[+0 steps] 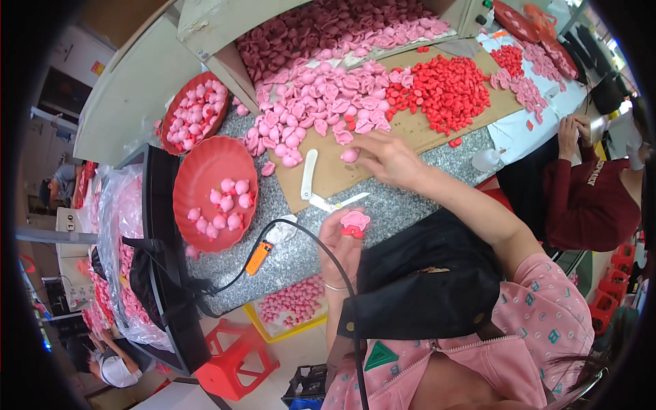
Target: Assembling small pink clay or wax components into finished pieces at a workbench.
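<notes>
My left hand (339, 249), just off the near table edge, grips a small pink and red moulded piece (354, 222) with a scalloped pink top and a red lower part. Over the cardboard, my right hand (396, 162) has its thumb and fingertips closed at a round pink piece (349, 155). Between the hands lies a knife with a white handle (309, 174), its blade pointing right. Beyond my right hand spreads a heap of pink shell-shaped pieces (328, 96), bordered on the right by a pile of small red pieces (447, 92).
At left stand a red fluted bowl (188, 195) with several round pink pieces and a smaller red bowl (164, 133). A black cable (321, 242) with an orange tag (257, 258) crosses near my left hand. A clear bottle (486, 160) stands at right, near a co-worker's hands (570, 133).
</notes>
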### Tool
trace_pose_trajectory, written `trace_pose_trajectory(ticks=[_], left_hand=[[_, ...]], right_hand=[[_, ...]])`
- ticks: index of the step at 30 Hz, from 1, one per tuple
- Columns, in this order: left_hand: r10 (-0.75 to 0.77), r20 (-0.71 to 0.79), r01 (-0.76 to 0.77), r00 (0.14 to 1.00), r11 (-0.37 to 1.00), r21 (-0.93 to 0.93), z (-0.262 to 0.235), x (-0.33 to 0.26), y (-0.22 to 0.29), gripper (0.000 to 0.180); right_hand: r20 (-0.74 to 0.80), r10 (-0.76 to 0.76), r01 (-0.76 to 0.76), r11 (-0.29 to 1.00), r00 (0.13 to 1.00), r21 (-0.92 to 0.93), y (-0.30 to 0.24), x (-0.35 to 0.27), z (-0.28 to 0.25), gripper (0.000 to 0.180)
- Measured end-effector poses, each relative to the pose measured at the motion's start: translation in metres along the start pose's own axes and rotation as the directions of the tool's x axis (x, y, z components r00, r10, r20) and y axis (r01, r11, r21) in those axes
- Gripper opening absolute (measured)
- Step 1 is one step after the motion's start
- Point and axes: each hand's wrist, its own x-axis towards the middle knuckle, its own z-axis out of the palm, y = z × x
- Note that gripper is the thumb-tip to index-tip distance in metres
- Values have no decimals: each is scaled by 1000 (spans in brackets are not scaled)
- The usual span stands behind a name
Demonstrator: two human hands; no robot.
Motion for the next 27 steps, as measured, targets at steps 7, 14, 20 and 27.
trace_pose_trajectory(ticks=[7,14,20,27], left_hand=[[-11,-25,11,1000,1000,-12,-15,23,2,45],[-59,12,59,998,997,-58,-19,34,5,42],[68,-24,-71,997,986,-149,-53,30,-12,41],[69,-44,-73,997,992,-103,-50,21,-17,37]], right_hand=[[256,152,-111,979,955,-170,22,39,13,16],[56,2,3,997,998,-75,22,12,20,19],[347,90,-133,986,934,102,18,-20,6,27],[402,0,17,999,916,-39,10,-60,34,24]])
